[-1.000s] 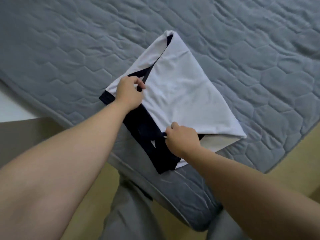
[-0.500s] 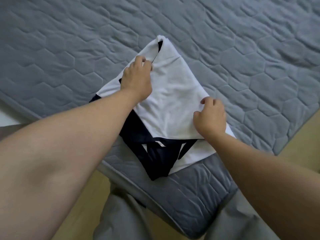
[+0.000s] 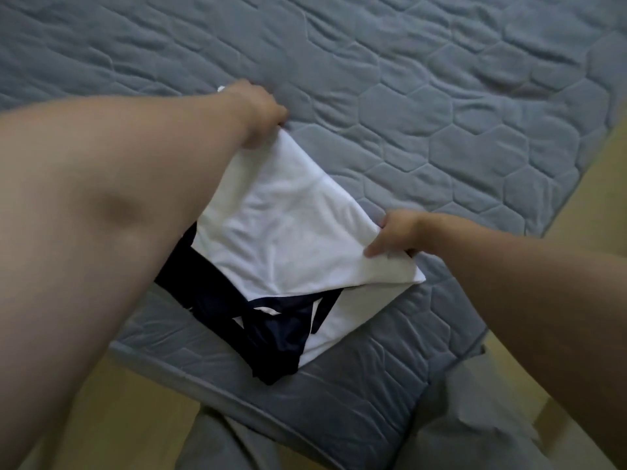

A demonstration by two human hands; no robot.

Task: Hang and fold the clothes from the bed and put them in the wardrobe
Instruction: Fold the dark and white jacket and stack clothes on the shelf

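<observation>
At the fold's edges, my left grip (image 3: 258, 113) and right grip (image 3: 395, 234) both pinch cloth.
Each is curled on the white shirt (image 3: 288, 232), which lies folded, navy trim (image 3: 271, 337) toward me, on the grey quilted bed (image 3: 441, 113) near its corner.

The bed (image 3: 441, 113) is wearing a blue-grey cover quilted in a hexagon pattern. The garment (image 3: 288, 232) is showing plain white over its folded top layer, with dark navy bands (image 3: 271, 337) peeking out toward the bed's near corner. The floor (image 3: 135, 418) is showing yellowish tan, the trousers (image 3: 217, 442) plain grey.
</observation>
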